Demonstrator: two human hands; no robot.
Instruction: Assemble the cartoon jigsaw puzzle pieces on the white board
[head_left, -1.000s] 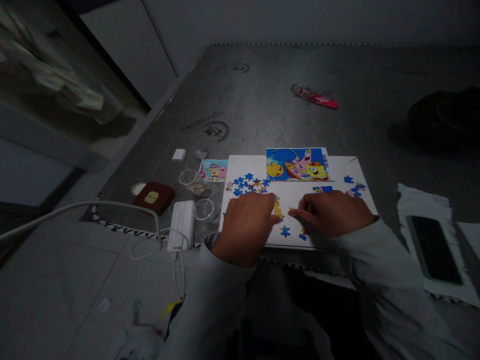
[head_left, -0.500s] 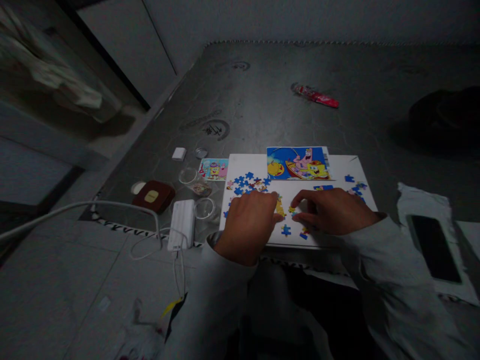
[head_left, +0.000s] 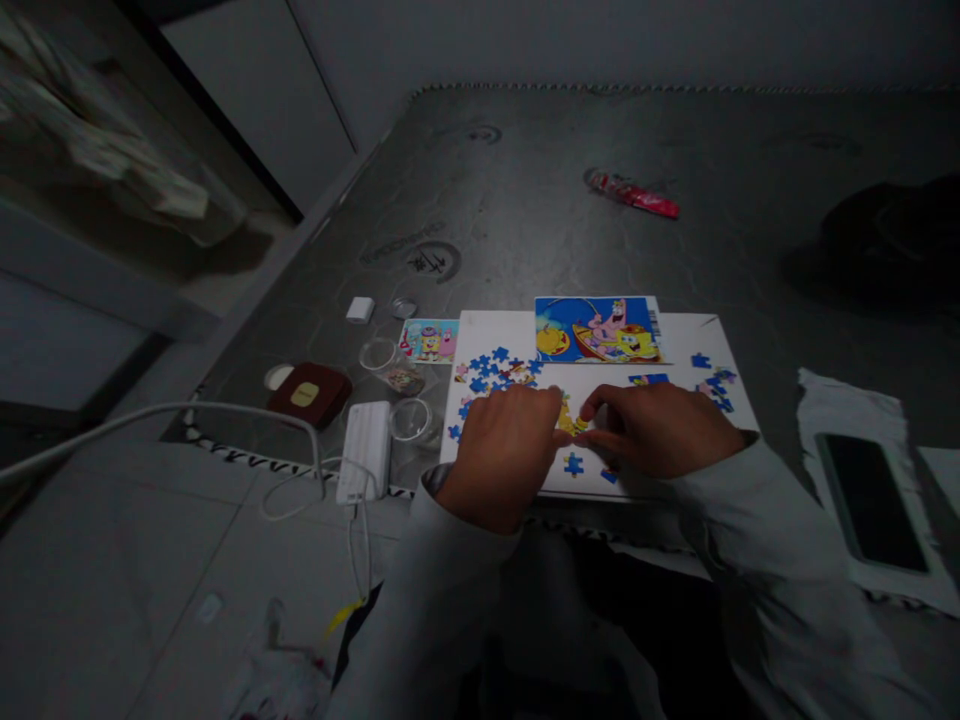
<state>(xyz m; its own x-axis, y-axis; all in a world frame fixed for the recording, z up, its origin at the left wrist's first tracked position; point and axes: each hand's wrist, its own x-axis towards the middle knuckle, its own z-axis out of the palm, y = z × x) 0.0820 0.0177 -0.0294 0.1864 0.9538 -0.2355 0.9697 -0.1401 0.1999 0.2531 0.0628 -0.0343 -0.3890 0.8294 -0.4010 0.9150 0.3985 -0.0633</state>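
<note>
A small yellow puzzle piece is pinched between the thumb and forefinger of my right hand. It meets the edge of a yellow joined section of puzzle, which my left hand grips at its other side and partly hides. Both hands are over a white board. A blue loose piece lies just below my fingers, and another piece is partly under my right hand. The picture card with cartoon figures in a boat lies at the board's far edge.
Several blue pieces are heaped at the board's left, others at its right. Leftward are clear plastic cups, a white power bank with a cable and a brown box. A phone lies at right, a red wrapper farther back.
My right hand has moved slightly left, bringing its small piece from a short gap away up against the yellow section. My left hand stays nearly in place.
</note>
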